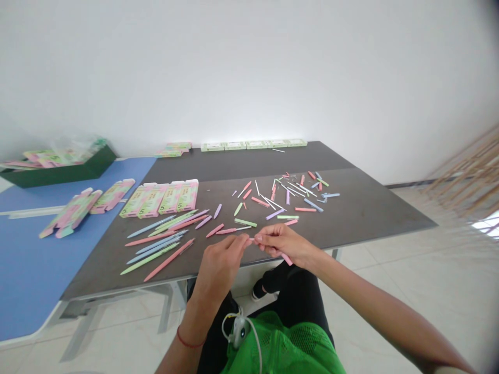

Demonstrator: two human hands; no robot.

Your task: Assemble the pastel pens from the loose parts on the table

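Note:
Near the table's front edge my two hands meet, fingertips almost touching. My right hand (284, 240) is closed round a pink pen barrel (287, 259), whose end sticks out below the palm. A thin pale pink tip (251, 239) shows between the hands. My left hand (226, 258) pinches at that tip; what lies inside its fingers is hidden. Just beyond the hands lie a red pen front half with a white refill (232, 230) and a green barrel (245, 222). Assembled pens in several colours, among them a red pen (169, 260), lie to the left.
Loose barrels, white refills (296, 190) and small parts are scattered at centre right. Pink-green boxes (167, 198) lie behind the assembled pens, and green-white boxes (255, 145) line the back edge. A dark green tray (62, 174) and flattened cartons (72, 212) are on the blue table.

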